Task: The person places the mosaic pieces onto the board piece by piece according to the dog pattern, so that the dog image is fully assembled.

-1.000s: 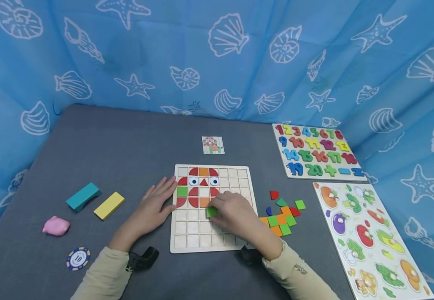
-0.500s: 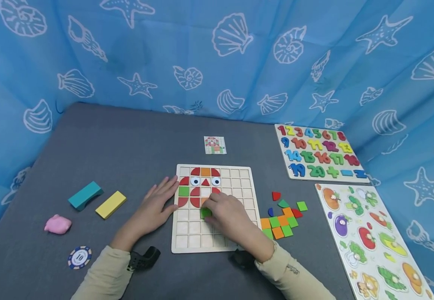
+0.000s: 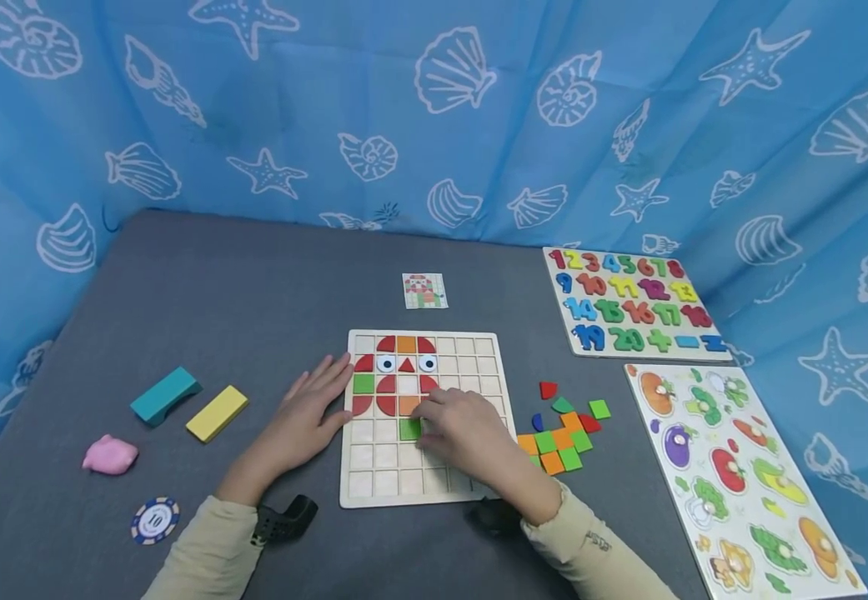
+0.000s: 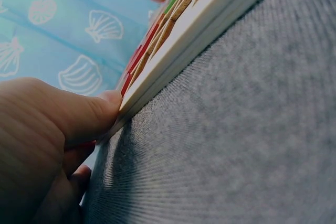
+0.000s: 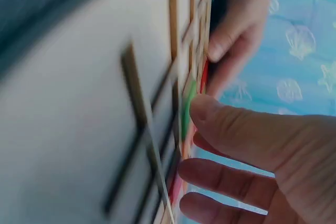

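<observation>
A wooden grid board (image 3: 471, 367) lies on the table with red, orange and green pieces and two eye pieces set in its cells. A green square tile (image 3: 409, 429) lies in a cell below the orange one. My right hand (image 3: 464, 429) is over the board, its fingertips at the tile's right side; in the right wrist view the thumb (image 5: 236, 127) is close to the green tile (image 5: 188, 106) and the fingers are loosely bent. My left hand (image 3: 306, 417) rests flat at the board's left edge, its thumb (image 4: 94, 114) touching the rim in the left wrist view.
Loose coloured pieces (image 3: 564, 437) lie right of the board. A small pattern card (image 3: 424, 291) is behind it. Number (image 3: 632, 304) and vegetable (image 3: 749, 483) puzzle boards stand at right. Teal (image 3: 166, 397) and yellow (image 3: 217, 413) blocks, a pink pig (image 3: 109, 455) and a chip (image 3: 155, 521) lie left.
The green square tile has gone from between my right fingers into a board cell, and the fingers have drawn off to its right. My left hand has stayed in place.
</observation>
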Motion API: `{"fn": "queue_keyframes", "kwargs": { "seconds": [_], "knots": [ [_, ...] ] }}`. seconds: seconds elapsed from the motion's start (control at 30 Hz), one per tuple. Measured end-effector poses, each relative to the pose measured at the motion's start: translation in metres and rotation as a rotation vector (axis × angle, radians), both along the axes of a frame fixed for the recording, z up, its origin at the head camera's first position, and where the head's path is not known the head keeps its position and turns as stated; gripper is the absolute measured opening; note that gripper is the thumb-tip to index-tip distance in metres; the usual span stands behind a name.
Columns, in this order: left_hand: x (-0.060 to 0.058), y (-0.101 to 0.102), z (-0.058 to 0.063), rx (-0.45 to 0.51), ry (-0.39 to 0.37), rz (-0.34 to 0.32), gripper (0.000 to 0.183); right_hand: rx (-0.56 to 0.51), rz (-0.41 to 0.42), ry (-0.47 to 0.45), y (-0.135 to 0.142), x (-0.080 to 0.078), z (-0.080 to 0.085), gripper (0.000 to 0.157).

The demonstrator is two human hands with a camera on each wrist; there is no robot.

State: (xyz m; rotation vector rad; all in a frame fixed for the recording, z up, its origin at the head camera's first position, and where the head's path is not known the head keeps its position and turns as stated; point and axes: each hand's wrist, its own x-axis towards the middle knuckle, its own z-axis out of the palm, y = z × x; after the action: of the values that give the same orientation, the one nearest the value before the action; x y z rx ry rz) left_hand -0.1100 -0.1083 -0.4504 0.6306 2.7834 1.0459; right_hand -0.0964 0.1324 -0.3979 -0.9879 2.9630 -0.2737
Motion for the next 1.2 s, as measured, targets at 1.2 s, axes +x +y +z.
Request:
{"fn": "queue_keyframes", "kwargs": {
  "seconds": [1.2],
  "knots": [
    [0.001, -0.001, 0.000, 0.007, -0.002, 0.002, 0.064, 0.035, -0.230, -0.059, 0.129, 0.016, 0.000, 0.024]
  ]
}}
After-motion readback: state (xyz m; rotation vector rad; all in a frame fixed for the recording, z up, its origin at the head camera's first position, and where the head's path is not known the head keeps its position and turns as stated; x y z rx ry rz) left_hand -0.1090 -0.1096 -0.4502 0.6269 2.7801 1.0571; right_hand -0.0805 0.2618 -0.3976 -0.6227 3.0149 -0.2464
